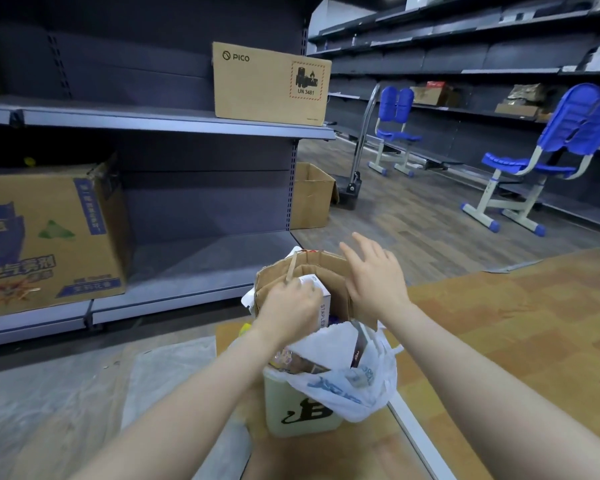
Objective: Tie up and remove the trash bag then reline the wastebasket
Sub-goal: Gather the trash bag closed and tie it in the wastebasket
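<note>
A pale wastebasket (302,407) with a black mark stands on the floor in front of me. A white trash bag (357,382) with blue print lines it and droops over the rim. Folded cardboard (312,268) and a small white box (321,299) stick up out of the bag. My left hand (291,306) is closed on the white box and the cardboard's near edge. My right hand (374,275) is open, fingers spread, resting against the cardboard's right side.
Grey shelving (153,123) stands at the left with a PICO carton (271,84) and a large printed carton (49,237). An open carton (312,195), a hand truck (352,188) and two blue chairs (534,161) are behind. Clear plastic sheeting (84,393) lies on the floor.
</note>
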Action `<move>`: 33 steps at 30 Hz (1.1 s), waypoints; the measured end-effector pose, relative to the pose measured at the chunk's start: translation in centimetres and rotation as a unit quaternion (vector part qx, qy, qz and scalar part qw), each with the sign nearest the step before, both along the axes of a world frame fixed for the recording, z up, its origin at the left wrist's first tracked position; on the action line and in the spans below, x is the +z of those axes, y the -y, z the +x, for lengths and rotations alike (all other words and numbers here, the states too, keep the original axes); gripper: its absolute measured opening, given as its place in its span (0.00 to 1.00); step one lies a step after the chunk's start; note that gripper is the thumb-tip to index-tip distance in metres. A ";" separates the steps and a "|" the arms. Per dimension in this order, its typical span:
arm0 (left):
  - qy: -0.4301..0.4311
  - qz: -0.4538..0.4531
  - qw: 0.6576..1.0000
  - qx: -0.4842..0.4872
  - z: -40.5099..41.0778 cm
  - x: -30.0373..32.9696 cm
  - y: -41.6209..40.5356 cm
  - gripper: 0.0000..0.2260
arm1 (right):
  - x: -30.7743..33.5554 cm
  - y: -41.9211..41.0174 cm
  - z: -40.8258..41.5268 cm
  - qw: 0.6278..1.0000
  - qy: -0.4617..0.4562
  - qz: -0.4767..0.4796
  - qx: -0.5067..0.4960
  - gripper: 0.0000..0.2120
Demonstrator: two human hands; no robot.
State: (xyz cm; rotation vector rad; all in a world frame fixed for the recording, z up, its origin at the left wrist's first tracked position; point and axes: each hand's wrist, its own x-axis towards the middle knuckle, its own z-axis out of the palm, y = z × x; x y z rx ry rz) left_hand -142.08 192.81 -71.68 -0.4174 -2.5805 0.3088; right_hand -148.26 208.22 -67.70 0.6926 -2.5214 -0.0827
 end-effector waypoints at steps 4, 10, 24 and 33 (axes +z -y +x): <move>-0.015 0.059 0.990 0.124 -3.0 1.9 3.2 0.15 | 0.5 1.2 -1.2 0.990 0.113 0.004 -0.083 0.26; 0.124 0.197 0.952 0.200 -5.7 -0.3 4.2 0.21 | -1.1 1.2 -2.8 0.976 0.183 -0.005 -0.115 0.21; 0.196 0.186 0.942 0.199 -7.9 -1.4 3.9 0.14 | -3.4 2.2 -4.6 0.965 0.230 -0.018 -0.123 0.17; 0.205 0.244 0.929 0.187 -7.3 -1.8 2.8 0.12 | -5.7 1.6 -4.2 0.961 0.245 -0.039 -0.121 0.28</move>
